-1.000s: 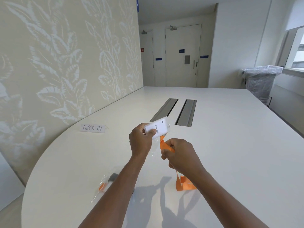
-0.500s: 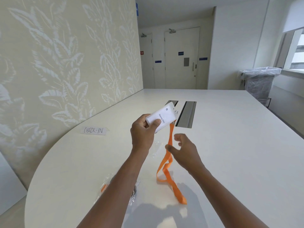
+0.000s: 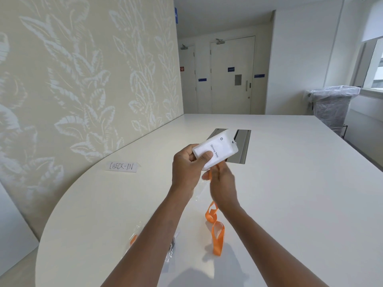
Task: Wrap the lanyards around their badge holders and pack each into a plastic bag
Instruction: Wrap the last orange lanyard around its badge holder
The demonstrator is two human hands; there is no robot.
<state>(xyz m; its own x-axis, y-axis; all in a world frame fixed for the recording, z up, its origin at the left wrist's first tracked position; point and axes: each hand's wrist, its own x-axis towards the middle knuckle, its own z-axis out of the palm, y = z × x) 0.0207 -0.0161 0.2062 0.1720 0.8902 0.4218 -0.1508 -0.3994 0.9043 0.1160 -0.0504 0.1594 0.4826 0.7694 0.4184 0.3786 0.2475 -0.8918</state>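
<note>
The white badge holder (image 3: 215, 151), printed "Skinny Pete", is held tilted above the table (image 3: 290, 183) in front of the metal cable hatch (image 3: 241, 146). The left hand (image 3: 187, 166) grips its lower end, thumb pressed across the face. Just below it the right hand (image 3: 222, 184) closes its fingers round the orange lanyard (image 3: 216, 233), whose tail loops down onto the table. Half a second ago the right hand was spread open and lower, beside the hanging strap; it has since risen to the badge holder. A packed plastic bag (image 3: 136, 238) lies under the left forearm.
</note>
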